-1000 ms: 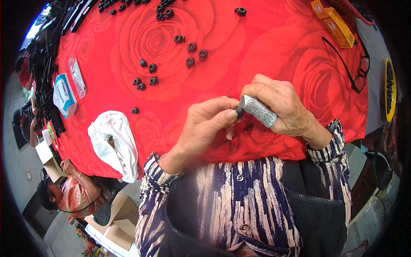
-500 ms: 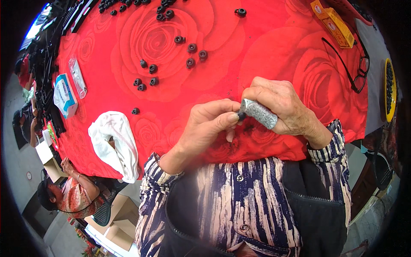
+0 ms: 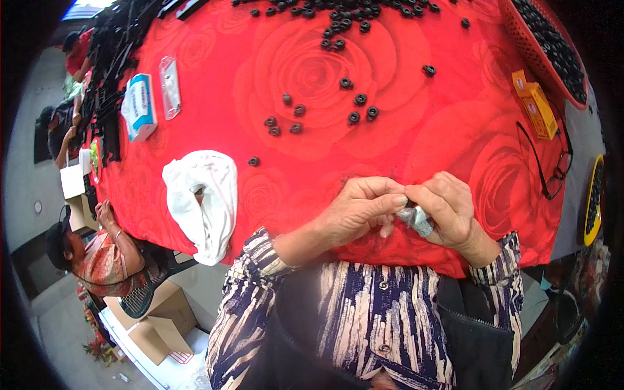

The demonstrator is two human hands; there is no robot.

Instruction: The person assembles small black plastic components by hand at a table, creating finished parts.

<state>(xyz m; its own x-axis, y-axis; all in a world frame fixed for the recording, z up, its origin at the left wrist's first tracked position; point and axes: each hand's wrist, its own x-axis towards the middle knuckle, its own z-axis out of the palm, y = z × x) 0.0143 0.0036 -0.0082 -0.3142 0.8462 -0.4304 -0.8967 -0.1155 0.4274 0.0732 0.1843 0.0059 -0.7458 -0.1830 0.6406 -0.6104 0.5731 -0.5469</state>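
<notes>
Both hands meet over the near part of the red rose-patterned table cover (image 3: 312, 175). My left hand (image 3: 367, 207) is closed, its thumb and forefinger pinching a small black round part (image 3: 409, 203) that is mostly hidden by fingers. Fingers curled, my right hand (image 3: 448, 211) holds a short tool with a speckled grey wrap (image 3: 417, 222); the working end is not clear. The fingertips of the two hands touch or nearly touch at the black part. Several similar black parts (image 3: 360, 99) lie scattered beyond the hands.
A white cloth (image 3: 218, 214) lies left, near a blue-and-white packet (image 3: 139, 107) and clear case (image 3: 170, 88). Eyeglasses (image 3: 546, 179), a yellow box (image 3: 537, 107) and a red basket of black parts (image 3: 520, 32) are right. Another person (image 3: 107, 253) sits left.
The view has shifted, showing more of the table's far side. My right hand has turned the tool and drawn its fingers in against my left fingertips.
</notes>
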